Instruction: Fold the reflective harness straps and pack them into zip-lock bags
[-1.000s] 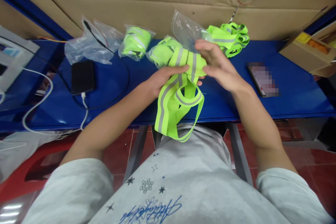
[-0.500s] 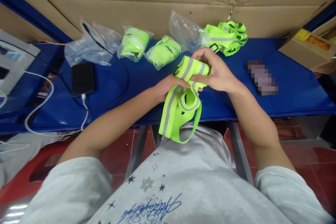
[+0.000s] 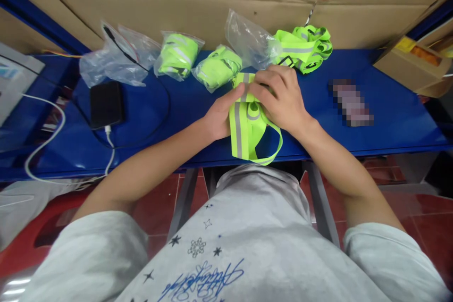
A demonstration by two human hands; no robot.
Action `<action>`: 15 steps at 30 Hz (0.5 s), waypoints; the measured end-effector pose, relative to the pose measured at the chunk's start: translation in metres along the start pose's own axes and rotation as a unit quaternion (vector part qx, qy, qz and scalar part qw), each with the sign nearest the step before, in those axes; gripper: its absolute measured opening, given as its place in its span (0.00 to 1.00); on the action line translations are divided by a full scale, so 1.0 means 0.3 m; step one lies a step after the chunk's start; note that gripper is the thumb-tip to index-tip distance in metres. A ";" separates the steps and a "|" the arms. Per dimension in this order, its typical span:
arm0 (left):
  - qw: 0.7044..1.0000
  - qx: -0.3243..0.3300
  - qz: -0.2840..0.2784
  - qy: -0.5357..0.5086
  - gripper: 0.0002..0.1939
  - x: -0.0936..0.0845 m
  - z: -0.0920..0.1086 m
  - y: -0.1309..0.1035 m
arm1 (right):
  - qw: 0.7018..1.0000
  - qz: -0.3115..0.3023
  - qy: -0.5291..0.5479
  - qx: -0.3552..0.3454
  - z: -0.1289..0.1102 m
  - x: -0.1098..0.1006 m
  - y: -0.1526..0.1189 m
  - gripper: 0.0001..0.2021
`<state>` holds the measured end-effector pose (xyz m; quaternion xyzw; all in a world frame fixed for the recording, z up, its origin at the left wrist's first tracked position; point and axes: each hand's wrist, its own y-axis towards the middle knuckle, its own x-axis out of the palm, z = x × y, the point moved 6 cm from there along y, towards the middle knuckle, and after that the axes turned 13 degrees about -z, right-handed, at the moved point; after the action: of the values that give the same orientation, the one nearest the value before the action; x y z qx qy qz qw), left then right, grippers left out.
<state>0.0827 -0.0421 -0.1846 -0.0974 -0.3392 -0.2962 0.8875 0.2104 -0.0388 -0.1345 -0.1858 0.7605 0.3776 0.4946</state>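
A neon yellow-green strap (image 3: 239,130) with a grey reflective stripe is partly folded into a bundle between my hands, its loose loops hanging over the table's front edge. My left hand (image 3: 222,111) grips the bundle from the left, thumb on top. Over its right side, my right hand (image 3: 281,96) curls its fingers; part of the bundle is hidden beneath them. Behind are two clear bags of folded green straps, one (image 3: 180,55) further left and one (image 3: 219,67) nearer. A pile of loose straps (image 3: 306,49) with a black buckle lies just beyond my right hand.
On the blue table (image 3: 396,122) are clear plastic bags (image 3: 116,63), another clear bag (image 3: 247,40) by the strap pile, a black box (image 3: 106,104) with a white cable, and a blurred-out phone-like object (image 3: 351,103). A cardboard box (image 3: 410,68) stands at right, cardboard behind.
My right hand has turned over, its fingers now lying across the top of the bundle. The hanging loops have swung right and sit higher. The view has shifted slightly.
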 end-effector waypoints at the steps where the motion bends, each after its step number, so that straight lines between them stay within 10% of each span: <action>1: 1.000 0.002 0.007 0.008 0.12 -0.006 0.009 0.002 | 1.000 0.002 0.010 -0.005 -0.004 -0.004 0.000 0.19; 6: 0.998 -0.016 0.028 0.058 0.10 -0.069 0.053 0.020 | 0.987 -0.007 0.147 -0.057 0.006 -0.049 0.006 0.23; 11: 0.991 -0.068 -0.021 0.111 0.19 -0.058 0.057 0.018 | 0.947 0.035 0.316 0.048 0.125 -0.052 0.015 0.31; 15: 0.992 -0.063 -0.015 0.112 0.23 -0.022 0.051 0.004 | 0.928 -0.046 0.366 0.061 0.135 -0.007 0.020 0.35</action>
<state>0.0713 -0.0324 -0.1774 -0.1144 -0.2199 -0.3389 0.9076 0.2322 -0.0044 -0.1395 -0.3149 0.9009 0.2128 0.2094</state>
